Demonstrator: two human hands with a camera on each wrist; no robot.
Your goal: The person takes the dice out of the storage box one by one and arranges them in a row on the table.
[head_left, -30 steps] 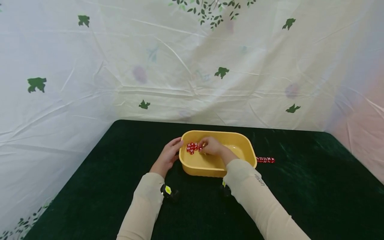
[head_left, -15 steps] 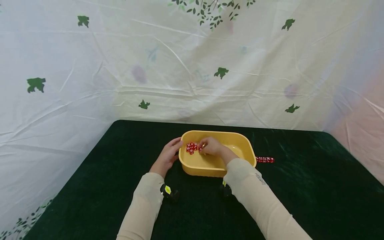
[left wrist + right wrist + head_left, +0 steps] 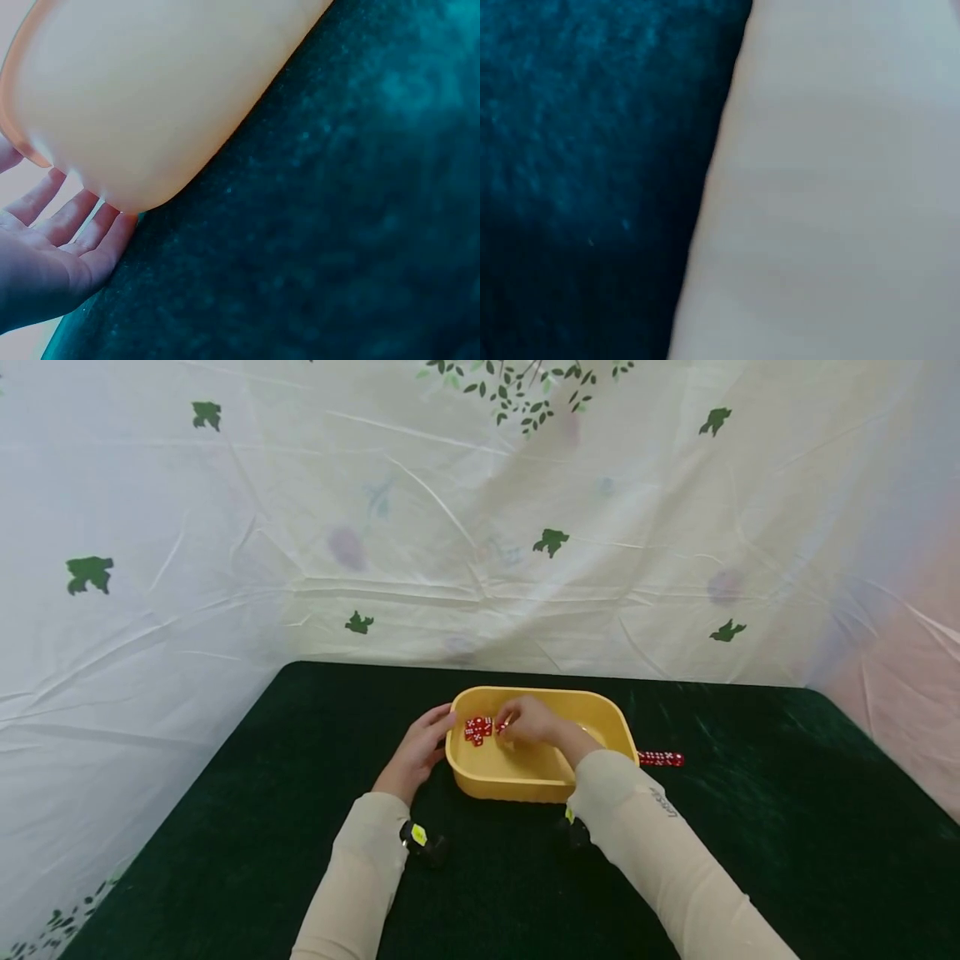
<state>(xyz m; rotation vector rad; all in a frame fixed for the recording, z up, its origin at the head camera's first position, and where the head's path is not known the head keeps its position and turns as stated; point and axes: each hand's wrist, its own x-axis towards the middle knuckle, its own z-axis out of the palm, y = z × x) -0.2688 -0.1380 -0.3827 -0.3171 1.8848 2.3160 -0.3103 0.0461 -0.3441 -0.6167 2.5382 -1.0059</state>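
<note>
A yellow tub point(image 3: 513, 791) stands on the dark green cloth, with several red dice point(image 3: 477, 728) grouped at the left inside it. Against its left end rests my left hand point(image 3: 416, 750); the left wrist view shows that hand point(image 3: 64, 247) with extended, spread fingers touching the outer wall point(image 3: 150, 97). Inside the tub, my right hand point(image 3: 528, 722) pinches a red die point(image 3: 502, 727) just right of the group. The right wrist view shows only a pale wall point(image 3: 825, 187) beside the cloth, and no hand.
A row of red dice point(image 3: 662, 759) lies on the cloth just right of the tub, its left end at the tub's wall. The dark green table point(image 3: 750, 827) reaches back to a pale curtain point(image 3: 450, 527) with green leaf prints.
My right hand has shifted slightly, its wrist and sleeve a little further right, with the fingers still by the dice. The left hand stays at the tub's end.
</note>
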